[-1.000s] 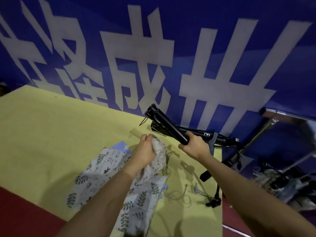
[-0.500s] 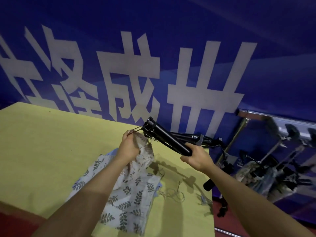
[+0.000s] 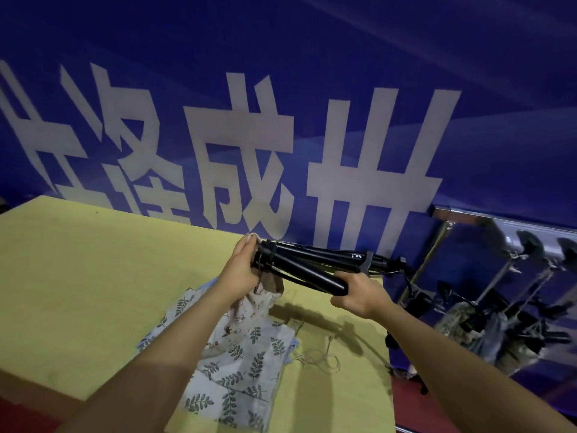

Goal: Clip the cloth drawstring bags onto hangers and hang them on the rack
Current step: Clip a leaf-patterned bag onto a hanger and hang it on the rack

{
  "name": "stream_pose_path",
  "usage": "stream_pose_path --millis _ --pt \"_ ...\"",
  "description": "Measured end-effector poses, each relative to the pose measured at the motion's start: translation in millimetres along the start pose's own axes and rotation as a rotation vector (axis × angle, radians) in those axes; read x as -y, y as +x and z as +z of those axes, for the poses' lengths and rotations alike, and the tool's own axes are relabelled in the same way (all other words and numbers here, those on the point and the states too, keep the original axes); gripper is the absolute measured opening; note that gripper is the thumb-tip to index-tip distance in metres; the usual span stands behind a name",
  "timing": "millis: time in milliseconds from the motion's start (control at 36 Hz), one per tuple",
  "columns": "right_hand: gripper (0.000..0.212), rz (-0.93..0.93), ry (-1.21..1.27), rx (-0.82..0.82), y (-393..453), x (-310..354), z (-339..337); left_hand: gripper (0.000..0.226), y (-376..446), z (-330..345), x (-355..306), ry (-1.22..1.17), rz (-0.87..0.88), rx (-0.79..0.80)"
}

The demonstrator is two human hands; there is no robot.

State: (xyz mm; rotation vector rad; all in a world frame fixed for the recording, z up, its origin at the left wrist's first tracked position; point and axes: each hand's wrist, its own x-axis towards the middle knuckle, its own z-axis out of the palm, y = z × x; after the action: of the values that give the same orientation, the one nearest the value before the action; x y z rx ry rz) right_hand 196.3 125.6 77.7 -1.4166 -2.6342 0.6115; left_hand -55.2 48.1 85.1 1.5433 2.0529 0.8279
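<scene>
The black hanger bundle (image 3: pixel 315 267) sits at the middle of the frame, above the yellow table (image 3: pixel 93 276). Its long axis runs nearly level, with the clip end pointing left and slightly up. The right hand (image 3: pixel 359 293) is closed around the bundle's thick right end. The left hand (image 3: pixel 242 270) pinches the top of a leaf-print cloth bag (image 3: pixel 246 348) against the clip end; the bag trails down onto the table. Half a second ago the bundle tilted more steeply, and the left hand was lower and further left.

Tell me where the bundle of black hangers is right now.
The bundle of black hangers is mid-frame above the yellow table, right hand gripping its near end, left hand pressing a cloth bag against its far tip.
</scene>
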Motion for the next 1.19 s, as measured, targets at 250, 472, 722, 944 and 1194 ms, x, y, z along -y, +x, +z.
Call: stream_pose_path --millis 250,472,722,944,1194 --pt "0.028 -0.02 -0.065 0.013 14.8 2.3 3.7 0.086 -5.8 -1.2 3.7 0.068 -0.041 0.007" --pt "0.029 -0.089 -0.217 0.059 19.7 5.3 13.0 0.088 -8.4 0.7 0.2 0.211 0.036 0.049" --pt "0.026 -0.212 -0.322 -0.004 39.7 43.3 10.1 0.087 -3.7 27.9 -4.9 0.472 0.164 0.098" --pt "0.03 -0.407 -0.496 -0.161 50.8 65.7 2.3 0.04 0.1 37.3 -22.1 0.574 0.214 0.002" --pt "0.022 -0.64 -0.388 -0.682 45.8 43.9 10.9 0.032 18.0 32.8 -23.8 0.48 0.128 -0.106"
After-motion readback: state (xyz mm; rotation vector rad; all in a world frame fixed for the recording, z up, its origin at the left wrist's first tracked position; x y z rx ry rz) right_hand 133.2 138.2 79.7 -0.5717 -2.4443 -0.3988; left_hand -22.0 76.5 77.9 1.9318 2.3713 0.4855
